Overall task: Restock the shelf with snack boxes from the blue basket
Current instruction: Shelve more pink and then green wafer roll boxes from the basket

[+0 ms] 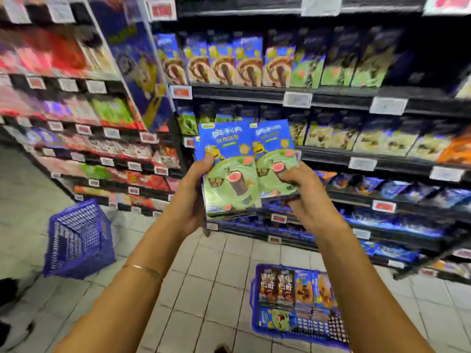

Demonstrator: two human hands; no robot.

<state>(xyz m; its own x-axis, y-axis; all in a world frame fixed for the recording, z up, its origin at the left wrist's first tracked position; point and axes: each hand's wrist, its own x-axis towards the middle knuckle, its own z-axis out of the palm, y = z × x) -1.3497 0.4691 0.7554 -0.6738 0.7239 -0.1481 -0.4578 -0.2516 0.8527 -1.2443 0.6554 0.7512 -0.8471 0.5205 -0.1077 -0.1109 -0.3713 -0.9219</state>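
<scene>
**Operator:** What do I have?

**Inspector:** Far left, one blue plastic mesh basket (79, 238) lies tipped on the tiles. Your left hand (193, 200) clamps a stack of blue-and-green cardboard snack boxes (229, 179). Your right hand (303, 194) pinches a second stack (276, 154) touching it, before the black metal shelf (331, 98). A second blue basket (257, 304) sits below.

**Operator:** Handling?

**Inspector:** Likely light, stiff and glossy, so they may slide; squeeze across the faces. Two stacks, two baskets; boxes per stack uncountable.
</scene>
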